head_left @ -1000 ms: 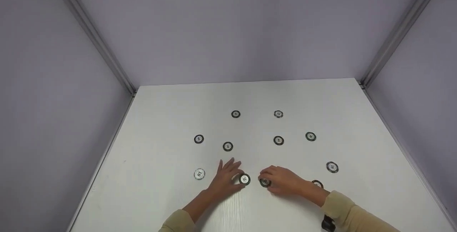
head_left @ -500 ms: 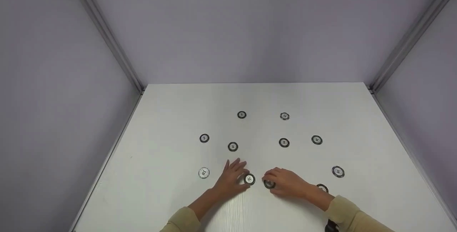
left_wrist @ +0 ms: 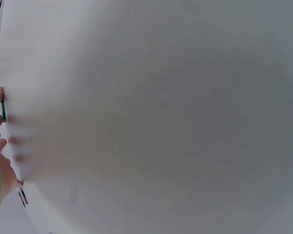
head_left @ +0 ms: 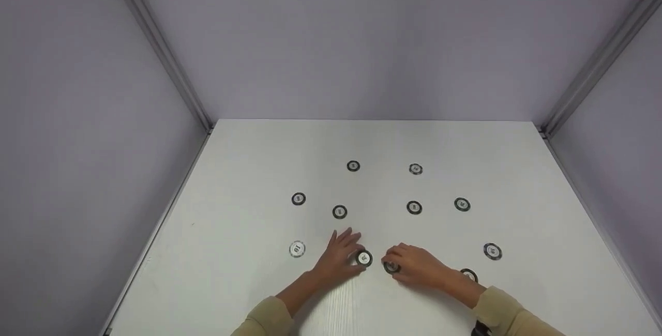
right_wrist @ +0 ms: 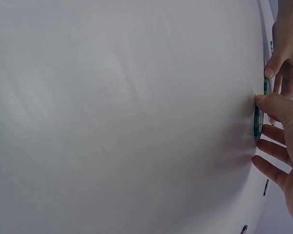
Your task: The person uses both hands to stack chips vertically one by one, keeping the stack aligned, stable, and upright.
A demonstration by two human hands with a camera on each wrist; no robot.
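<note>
Head view: white table (head_left: pixel 248 284) carries scattered round chips. Left hand (head_left: pixel 339 259) lies flat, fingers spread and relaxed, thumb against chip (head_left: pixel 364 258). Right hand (head_left: pixel 416 266) arched, fingers curled over second chip (head_left: pixel 391 267), just beside the first.

On the white wood-grain table (head_left: pixel 232 274) we see round black-rimmed chips scattered. Our left hand (head_left: pixel 339 258) lies just left of one round black-rimmed, white-centred chip (head_left: pixel 364 258); our right hand (head_left: pixel 416 266) lies just right of a second round dark chip (head_left: pixel 391 267). The two chips sit side by side, slightly apart.
</note>
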